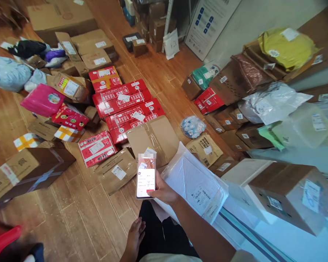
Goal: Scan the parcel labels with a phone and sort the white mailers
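My right hand [164,190] is closed around a smartphone [145,177] with its screen lit, held upright over the floor in front of me. Just behind the hand lies a white padded mailer [196,182] with a shipping label. My left hand [133,236] hangs low beside my black trousers [158,233], fingers loosely stretched out, holding nothing. Beyond the phone sit a brown cardboard box [153,138] and several red cartons [125,105] on the wooden floor.
Parcels cover the floor: a taped brown box [24,173] at left, a pink bag [42,100], grey bags [8,72]. Stacked boxes and plastic mailers [273,102] line the right wall, with a large box [289,193] near me. Bare planks [79,214] lie at lower left.
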{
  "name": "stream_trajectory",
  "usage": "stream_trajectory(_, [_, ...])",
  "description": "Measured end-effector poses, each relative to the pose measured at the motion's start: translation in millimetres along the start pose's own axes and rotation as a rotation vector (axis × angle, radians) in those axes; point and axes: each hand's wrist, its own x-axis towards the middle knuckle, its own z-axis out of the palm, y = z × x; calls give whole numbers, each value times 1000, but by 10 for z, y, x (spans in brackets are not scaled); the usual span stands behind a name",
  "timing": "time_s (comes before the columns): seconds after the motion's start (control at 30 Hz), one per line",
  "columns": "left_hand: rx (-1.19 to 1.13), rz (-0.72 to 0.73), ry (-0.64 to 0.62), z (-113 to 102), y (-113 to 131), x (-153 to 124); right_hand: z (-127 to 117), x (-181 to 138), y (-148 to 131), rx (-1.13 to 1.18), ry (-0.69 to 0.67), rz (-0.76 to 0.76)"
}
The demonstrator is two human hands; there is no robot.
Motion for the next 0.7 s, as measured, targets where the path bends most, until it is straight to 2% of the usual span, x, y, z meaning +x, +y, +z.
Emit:
stream_trajectory(0.3, [11,6,-24,29,29,-77,74,-95,-174,0,-96,-21])
stream_trajectory(0.7, [113,34,-81,125,-16,-58,143,-247,-369,-27,-130,-100])
